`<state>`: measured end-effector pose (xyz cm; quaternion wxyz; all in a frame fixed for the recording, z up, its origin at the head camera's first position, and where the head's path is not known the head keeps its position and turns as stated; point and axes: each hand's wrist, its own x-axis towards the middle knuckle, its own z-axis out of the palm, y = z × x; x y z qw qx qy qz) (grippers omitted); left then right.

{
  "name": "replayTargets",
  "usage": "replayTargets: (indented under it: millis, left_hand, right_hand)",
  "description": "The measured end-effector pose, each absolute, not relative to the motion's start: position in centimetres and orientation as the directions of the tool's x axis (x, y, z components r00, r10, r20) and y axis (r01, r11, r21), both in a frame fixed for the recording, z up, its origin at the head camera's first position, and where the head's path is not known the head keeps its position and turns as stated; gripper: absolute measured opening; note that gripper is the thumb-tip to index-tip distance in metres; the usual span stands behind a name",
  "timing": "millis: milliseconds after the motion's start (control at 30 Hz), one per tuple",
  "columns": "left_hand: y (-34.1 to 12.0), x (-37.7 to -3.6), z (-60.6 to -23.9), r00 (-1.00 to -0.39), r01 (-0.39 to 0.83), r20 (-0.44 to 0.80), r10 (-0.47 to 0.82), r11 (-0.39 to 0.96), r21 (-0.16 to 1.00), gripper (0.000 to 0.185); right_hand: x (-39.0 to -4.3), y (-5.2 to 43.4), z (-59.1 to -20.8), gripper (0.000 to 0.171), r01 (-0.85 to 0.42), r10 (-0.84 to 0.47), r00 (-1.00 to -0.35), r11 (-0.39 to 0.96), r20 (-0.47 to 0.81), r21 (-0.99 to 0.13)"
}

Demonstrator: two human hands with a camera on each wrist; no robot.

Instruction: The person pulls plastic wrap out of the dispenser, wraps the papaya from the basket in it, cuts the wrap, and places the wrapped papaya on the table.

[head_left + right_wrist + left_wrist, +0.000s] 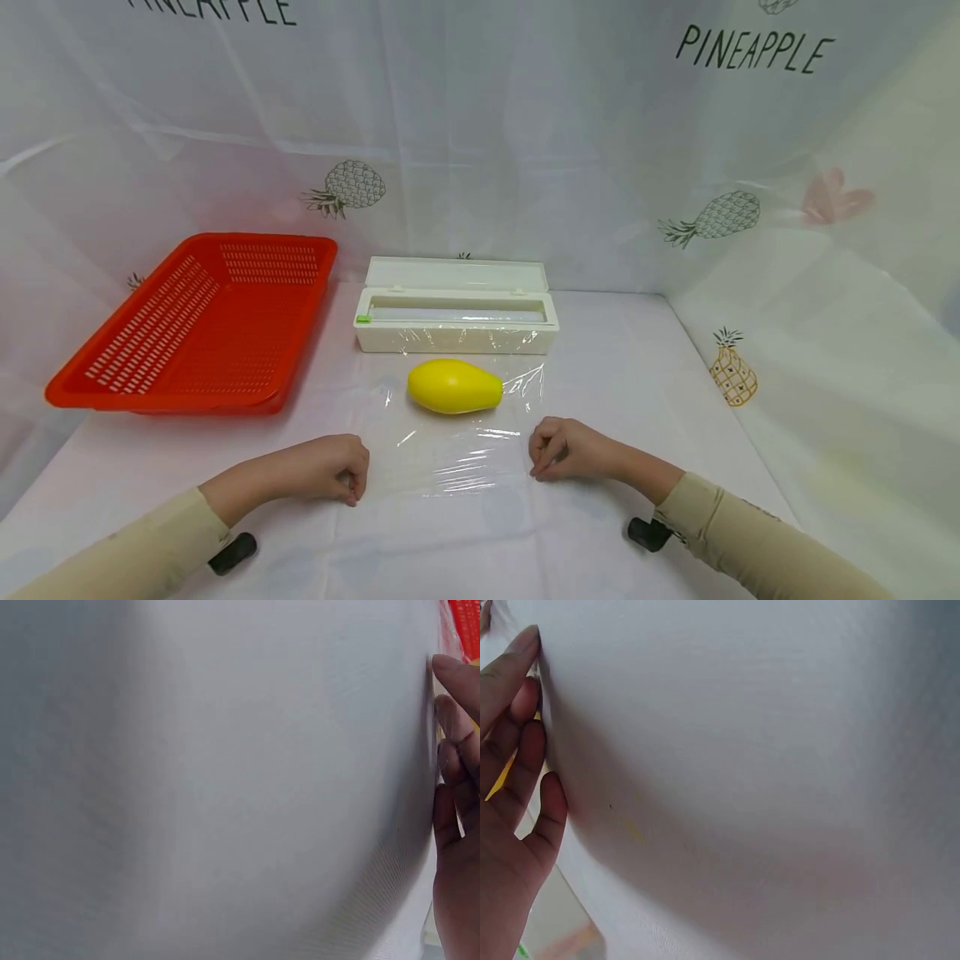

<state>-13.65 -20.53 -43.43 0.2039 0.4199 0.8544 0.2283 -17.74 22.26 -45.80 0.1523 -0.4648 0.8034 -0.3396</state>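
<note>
On the table's middle, a yellow fruit (453, 386) is laid on a sheet of cling film (457, 454), long axis left-right, narrower end pointing right. The film is drawn out from the dispenser box (456, 317) behind; wrapping seems not begun. Its near corners are pinched by the left hand (330, 468) and right hand (566, 450), fingers curled. A red basket (202, 325) is seen far left.

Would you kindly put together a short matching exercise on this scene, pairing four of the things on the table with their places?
Things:
1. red basket
2. yellow fruit
3. white wrap dispenser
4. left hand

Places:
A. lying on the clear film
B. far left of the table
C. at the film's near left corner, pinching it
D. lid open, just behind the fruit

Pairs: 1-B, 2-A, 3-D, 4-C
</note>
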Motion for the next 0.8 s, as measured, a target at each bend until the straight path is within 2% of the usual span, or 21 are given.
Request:
replayTargets:
  millis: [167, 267, 433, 600, 800]
  left_hand:
    - [-20.4, -13.1, -43.5, -0.607, 0.515, -0.238, 0.759, 0.603, 0.609, 0.021]
    - [-20.6, -12.9, -43.4, -0.6, 0.549, -0.188, 0.778, 0.57, 0.611, 0.02]
    - [-21.1, -12.8, -42.4, -0.609, 0.587, -0.045, 0.792, 0.488, 0.647, 0.018]
    - [-21.4, -12.9, -41.1, -0.649, 0.539, -0.001, 0.761, 0.461, 0.705, 0.012]
    - [-21.6, -13.0, -39.8, -0.693, 0.528, 0.033, 0.72, 0.475, 0.704, 0.009]
  right_hand:
    - [-17.3, 22.4, -45.6, 0.007, -0.559, -0.838, -0.545, 0.334, 0.032, -0.759]
    - [-16.9, 22.5, -45.1, 0.009, -0.513, -0.835, -0.551, 0.333, 0.006, -0.791]
    - [-16.4, 22.8, -44.3, 0.01, -0.504, -0.823, -0.568, 0.327, 0.022, -0.799]
    - [-16.5, 23.0, -43.5, 0.009, -0.501, -0.807, -0.586, 0.289, 0.074, -0.816]
    - [-16.9, 22.9, -42.7, 0.011, -0.485, -0.794, -0.595, 0.229, 0.127, -0.844]
